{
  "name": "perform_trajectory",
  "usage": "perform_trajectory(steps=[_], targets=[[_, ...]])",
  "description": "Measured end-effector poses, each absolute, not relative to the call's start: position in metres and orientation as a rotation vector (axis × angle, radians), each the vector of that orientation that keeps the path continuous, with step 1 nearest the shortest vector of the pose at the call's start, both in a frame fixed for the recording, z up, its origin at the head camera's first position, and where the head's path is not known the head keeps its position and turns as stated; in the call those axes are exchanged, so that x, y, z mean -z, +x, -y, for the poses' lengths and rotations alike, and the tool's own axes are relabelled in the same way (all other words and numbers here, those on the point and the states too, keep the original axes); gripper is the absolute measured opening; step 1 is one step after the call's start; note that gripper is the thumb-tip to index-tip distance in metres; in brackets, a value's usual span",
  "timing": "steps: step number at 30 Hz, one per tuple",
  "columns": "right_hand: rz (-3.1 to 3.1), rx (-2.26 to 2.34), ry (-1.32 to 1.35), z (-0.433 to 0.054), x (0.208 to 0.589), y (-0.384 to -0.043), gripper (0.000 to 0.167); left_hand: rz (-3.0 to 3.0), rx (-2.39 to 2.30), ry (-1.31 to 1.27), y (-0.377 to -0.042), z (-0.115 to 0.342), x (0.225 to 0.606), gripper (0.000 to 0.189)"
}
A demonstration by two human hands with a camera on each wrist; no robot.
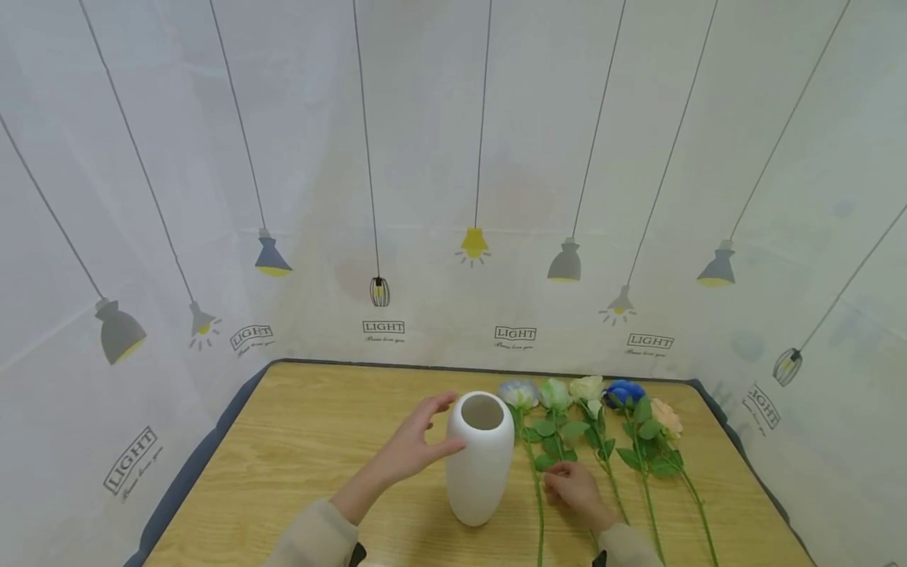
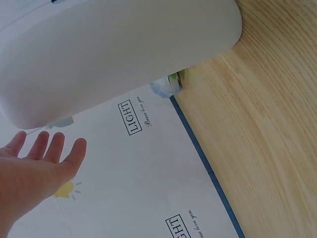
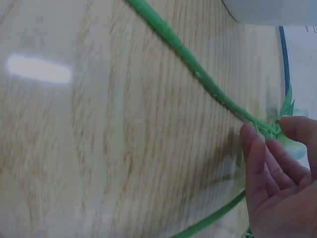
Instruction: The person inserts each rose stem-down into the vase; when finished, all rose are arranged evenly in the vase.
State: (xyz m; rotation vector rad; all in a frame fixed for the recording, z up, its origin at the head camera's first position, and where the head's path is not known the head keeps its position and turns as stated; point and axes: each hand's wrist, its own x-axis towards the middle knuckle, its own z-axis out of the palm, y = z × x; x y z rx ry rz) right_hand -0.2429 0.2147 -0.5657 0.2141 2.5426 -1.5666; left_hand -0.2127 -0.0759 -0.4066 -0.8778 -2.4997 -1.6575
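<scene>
A tall white vase (image 1: 480, 472) stands upright on the table. My left hand (image 1: 414, 449) is at its left side near the rim, fingers spread and thumb close to the wall; the left wrist view shows the fingertips just beside the vase, not wrapped round it. To the vase's right lies a pale blue-white flower (image 1: 520, 394) with a long green stem (image 3: 173, 40). My right hand (image 1: 575, 492) is low over the stems, fingers bent beside that stem. In the right wrist view its thumb stands apart from the fingers, with no grip visible.
More artificial flowers lie in a row: a green-white one (image 1: 554, 395), a cream one (image 1: 586, 387), a blue one (image 1: 625, 391) and a peach one (image 1: 666, 417). Their stems point towards me. A lamp-patterned white curtain (image 1: 425, 173) surrounds the wooden table (image 1: 305, 425).
</scene>
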Motion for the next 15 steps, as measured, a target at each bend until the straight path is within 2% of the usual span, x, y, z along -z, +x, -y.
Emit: perform_trajectory(steps=[6,15], targets=[[-2.532,1.572,0.256,-0.208,0.573,-0.246,0.022,2.508,1.62,-0.866,-0.23,0.076,0.432,0.06],[-2.554,1.563,0.26,-0.202,0.579,-0.253,0.02,2.531,1.595,-0.851,-0.233,0.074,0.434,0.063]])
